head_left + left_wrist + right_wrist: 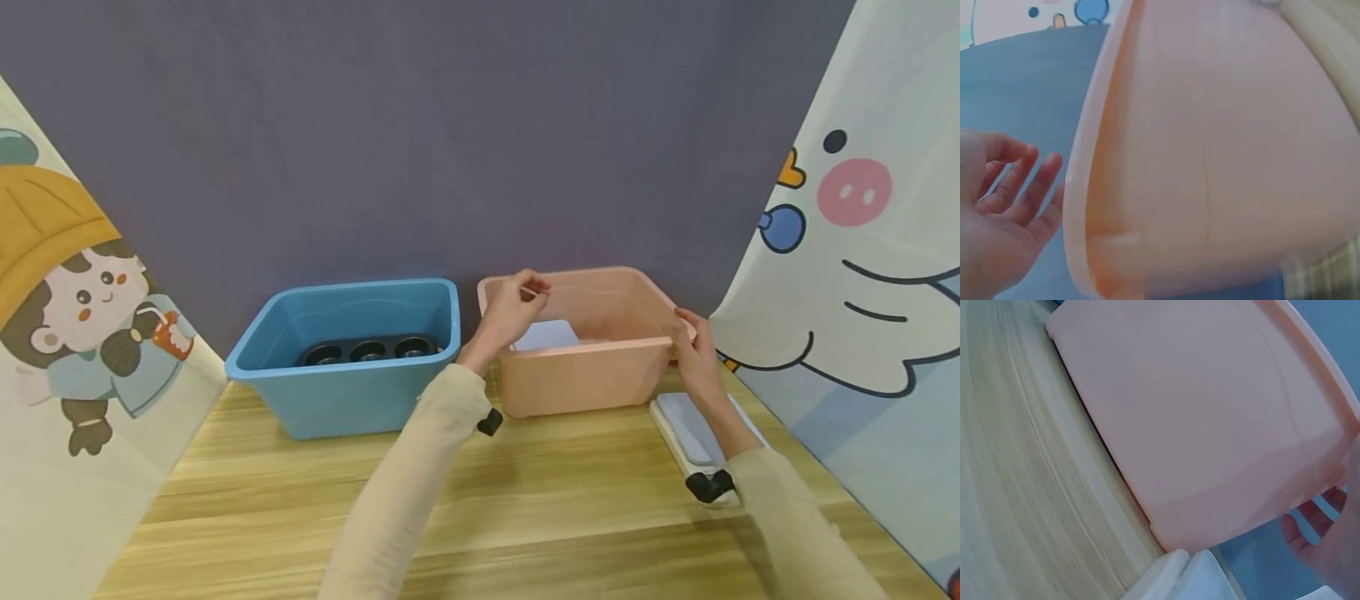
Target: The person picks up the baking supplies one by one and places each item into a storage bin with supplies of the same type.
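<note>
In the head view, a pink plastic bin (585, 379) stands on the wooden table at centre right. A pale, flat-topped item (546, 335) lies inside it. My right hand (697, 358) grips the bin's right end by the rim; its fingers (1297, 539) show past the end wall in the right wrist view. Over the bin's left end hovers my left hand (517, 308), fingers loosely bent and holding nothing. The left wrist view has this hand (1004, 219) just beside the bin's rim (1079, 187).
Left of the pink bin stands a blue bin (345, 404) with a dark muffin pan (367, 350) inside. A white and pale-blue flat item (690, 429) lies under my right forearm. A grey backdrop (450, 150) rises behind, with printed cartoon panels at both sides.
</note>
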`<state>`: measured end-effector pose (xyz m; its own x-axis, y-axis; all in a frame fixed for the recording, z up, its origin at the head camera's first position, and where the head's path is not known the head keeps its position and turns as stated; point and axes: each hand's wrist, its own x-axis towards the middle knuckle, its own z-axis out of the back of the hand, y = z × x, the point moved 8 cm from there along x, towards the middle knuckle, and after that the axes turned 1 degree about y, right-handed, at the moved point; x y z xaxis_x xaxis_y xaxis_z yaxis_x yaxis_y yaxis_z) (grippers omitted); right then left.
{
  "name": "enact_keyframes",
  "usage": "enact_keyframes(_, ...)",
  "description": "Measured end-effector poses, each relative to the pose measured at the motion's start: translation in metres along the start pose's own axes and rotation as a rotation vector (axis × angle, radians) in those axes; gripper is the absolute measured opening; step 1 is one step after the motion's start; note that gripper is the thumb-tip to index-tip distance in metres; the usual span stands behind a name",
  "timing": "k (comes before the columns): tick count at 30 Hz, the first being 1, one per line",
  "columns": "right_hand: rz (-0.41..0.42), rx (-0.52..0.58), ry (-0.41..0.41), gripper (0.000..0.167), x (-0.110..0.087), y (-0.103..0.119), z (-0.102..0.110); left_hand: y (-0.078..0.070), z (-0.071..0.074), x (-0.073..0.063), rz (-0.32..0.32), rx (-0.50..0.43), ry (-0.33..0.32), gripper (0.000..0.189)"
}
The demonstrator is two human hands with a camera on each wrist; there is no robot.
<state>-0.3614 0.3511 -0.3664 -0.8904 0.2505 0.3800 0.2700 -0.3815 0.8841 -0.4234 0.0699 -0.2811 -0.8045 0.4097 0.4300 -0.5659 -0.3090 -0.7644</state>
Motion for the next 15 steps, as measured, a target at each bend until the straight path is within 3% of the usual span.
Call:
enact_keyframes(3,-0.005,0.012,0.045,0.054,0.004,-0.006,0.002,-0.006,-0.008,-0.005,-0.026,-0.084,0.005,0.016)
enact_keyframes(10,-0.042,-0.008,0.191,0.063,0.017,-0.03,0.005,-0.016,-0.037,-0.012,0.025,-0.368,0.065,0.018)
enact_keyframes(15,-0.076,0.012,0.309,0.067,0.018,-0.03,0.002,-0.026,-0.056,-0.02,0.011,-0.438,0.109,0.016)
